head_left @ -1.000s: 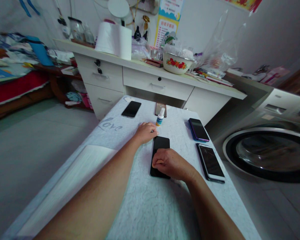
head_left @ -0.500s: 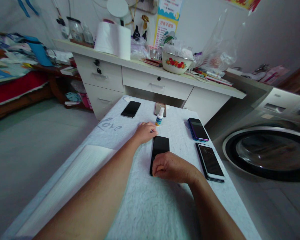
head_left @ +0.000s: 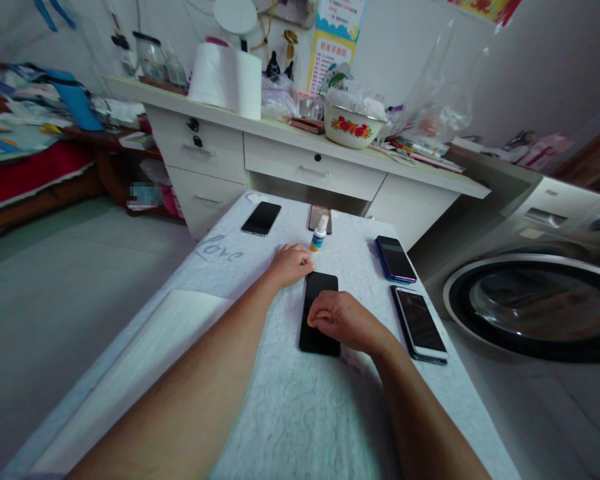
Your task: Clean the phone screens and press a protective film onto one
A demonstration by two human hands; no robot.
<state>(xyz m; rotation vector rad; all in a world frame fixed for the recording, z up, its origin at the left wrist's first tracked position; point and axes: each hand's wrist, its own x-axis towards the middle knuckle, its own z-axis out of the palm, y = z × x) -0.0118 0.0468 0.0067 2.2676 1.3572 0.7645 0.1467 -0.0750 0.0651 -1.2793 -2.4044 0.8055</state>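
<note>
Whitish cloth [head_left: 280,413] covers the narrow table before me, and near its middle the black phone [head_left: 320,287] lies flat, with its screen upward. Over the lower half of it I keep my right hand [head_left: 337,320], the fingers curled closely, almost as a fist; whether something thin is pinched inside, I cannot tell. Just beside the phone's far end rests my left hand [head_left: 291,264], its fingers loosely bent; how firmly they close, or if they touch the phone, I cannot see. I would judge that the work on this phone is under way and not finished, but my own right hand hides part of the screen, so how much is done remains unclear. A small spray bottle [head_left: 319,235] stands upright just beyond my left hand, partly covering a brownish phone [head_left: 314,217] behind it. Farther to the left lies another dark phone [head_left: 261,219]. Along the right side are a purple-edged phone [head_left: 396,259] and a white phone [head_left: 421,323], both out of the way; no hand is on these others. Beyond stand a white desk [head_left: 280,155] and a washing machine [head_left: 530,307].
</note>
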